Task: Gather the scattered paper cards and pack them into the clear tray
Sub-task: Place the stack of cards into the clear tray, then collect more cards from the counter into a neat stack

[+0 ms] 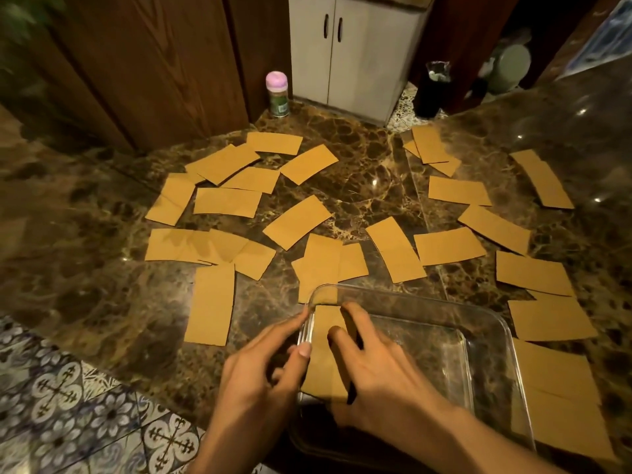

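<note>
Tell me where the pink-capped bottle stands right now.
In the head view, the pink-capped bottle stands upright far back, left of centre, between the brown wooden panel and the white cabinet, just beyond a paper card.

right hand (372,371) covers part of the card (323,331) in the tray (427,301); forearm (461,436) hides tray's near edge. left hand (266,367): grip too blurred to call. bottle (277,97) label unreadable.
</note>
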{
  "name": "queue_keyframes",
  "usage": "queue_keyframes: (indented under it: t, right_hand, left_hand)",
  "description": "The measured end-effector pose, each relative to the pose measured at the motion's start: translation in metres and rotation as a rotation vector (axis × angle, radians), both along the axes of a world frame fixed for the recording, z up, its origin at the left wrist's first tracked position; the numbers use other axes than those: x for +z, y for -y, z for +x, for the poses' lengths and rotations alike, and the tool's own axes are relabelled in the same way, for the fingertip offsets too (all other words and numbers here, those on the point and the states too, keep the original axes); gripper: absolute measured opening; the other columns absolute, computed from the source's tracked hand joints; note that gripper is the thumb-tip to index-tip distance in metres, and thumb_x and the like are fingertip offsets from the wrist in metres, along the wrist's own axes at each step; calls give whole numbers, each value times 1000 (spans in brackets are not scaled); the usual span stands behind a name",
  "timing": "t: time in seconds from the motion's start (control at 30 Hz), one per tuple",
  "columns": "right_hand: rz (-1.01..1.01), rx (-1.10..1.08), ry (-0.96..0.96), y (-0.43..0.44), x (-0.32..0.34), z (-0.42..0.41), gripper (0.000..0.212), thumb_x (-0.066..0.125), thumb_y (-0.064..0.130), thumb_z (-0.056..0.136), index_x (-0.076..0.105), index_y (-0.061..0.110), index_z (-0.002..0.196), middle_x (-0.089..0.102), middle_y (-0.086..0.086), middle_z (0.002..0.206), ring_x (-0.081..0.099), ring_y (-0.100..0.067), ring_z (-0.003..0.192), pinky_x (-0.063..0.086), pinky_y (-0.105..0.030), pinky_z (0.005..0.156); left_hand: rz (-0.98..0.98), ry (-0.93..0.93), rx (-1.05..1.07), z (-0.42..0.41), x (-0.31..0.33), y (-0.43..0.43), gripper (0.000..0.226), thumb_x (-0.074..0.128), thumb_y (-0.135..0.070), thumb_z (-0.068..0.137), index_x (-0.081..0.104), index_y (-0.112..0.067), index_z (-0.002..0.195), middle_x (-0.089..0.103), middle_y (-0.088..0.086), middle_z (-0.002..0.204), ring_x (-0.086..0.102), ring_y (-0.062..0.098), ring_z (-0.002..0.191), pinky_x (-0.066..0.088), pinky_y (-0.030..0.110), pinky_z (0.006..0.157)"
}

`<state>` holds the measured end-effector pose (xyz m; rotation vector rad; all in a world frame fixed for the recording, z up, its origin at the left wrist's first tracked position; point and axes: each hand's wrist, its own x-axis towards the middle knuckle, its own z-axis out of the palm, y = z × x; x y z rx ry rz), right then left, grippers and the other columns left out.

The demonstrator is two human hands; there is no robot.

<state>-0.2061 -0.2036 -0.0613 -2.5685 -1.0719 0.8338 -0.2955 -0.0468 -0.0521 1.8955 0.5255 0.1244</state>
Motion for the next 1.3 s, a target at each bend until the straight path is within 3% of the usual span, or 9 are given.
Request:
queue_keyframes:
  t: [0.2,0.4,0.5,0.6,0.7,0.83,1.03,1.17,1.3]
  right_hand:
    - [-48,49,23,-3,-7,4,94,74,57,74,25,25,149,15,3,156,43,-29,133,47,-43,105]
    - [-209,9,-163,-11,37,26,96,68,83,67,41,41,148,21,15,163,36,-21,145,38,-46,119]
    - [10,-164,-79,-21,67,46,50,58,79,77,67,37,103,71,15,101,66,0,89,57,-19,77]
    - [110,-344,123,-46,72,82,48,56,77,84,64,30,90,69,9,72,64,-3,73,55,-24,67]
    - [-184,-280,193,-77,48,116,85,46,90,78,64,14,111,72,-8,110,66,-28,107,55,-44,94]
    - [-396,-273,115,-100,14,130,138,56,99,55,35,4,152,36,-20,159,37,-40,145,39,-50,116]
    - [-284,-316,79,-101,1,141,127,85,77,51,36,12,148,48,-14,150,44,-36,138,42,-45,110]
    - [-6,-408,-88,-87,-2,155,79,97,42,62,44,24,119,63,-2,117,59,-26,109,46,-38,82]
    - [243,-386,-221,-77,5,176,68,89,14,76,51,27,130,71,-3,102,70,-34,99,58,-52,84]
  left_hand:
    - [27,9,-29,-1,-4,-2,50,67,-11,91,61,-55,113,63,-40,109,66,-3,95,54,10,66]
    - [87,-39,-58,2,-3,-26,24,60,-40,95,67,-46,117,70,-25,107,67,0,97,57,25,79]
    - [445,-180,90,5,-5,-56,46,52,-61,88,61,-35,124,64,-13,118,61,7,103,54,36,91]
    - [684,-537,167,10,-16,-89,77,51,-73,81,40,-27,142,49,8,135,50,29,121,45,47,98]
    - [660,-676,177,20,-29,-106,92,55,-78,75,34,-21,144,47,15,136,46,36,125,43,49,98]
    - [541,-650,161,32,-34,-112,83,70,-58,79,35,-18,143,44,16,133,42,36,126,40,46,104]
    - [367,-564,67,45,-28,-127,72,76,-20,79,32,-20,137,26,1,123,47,30,123,41,37,104]
    - [426,-524,-23,60,-25,-148,86,81,-42,74,32,-25,142,29,1,139,43,28,129,37,42,110]
    - [591,-394,-136,76,-27,-172,90,81,-54,68,40,-26,142,37,-2,139,43,23,129,35,42,110]
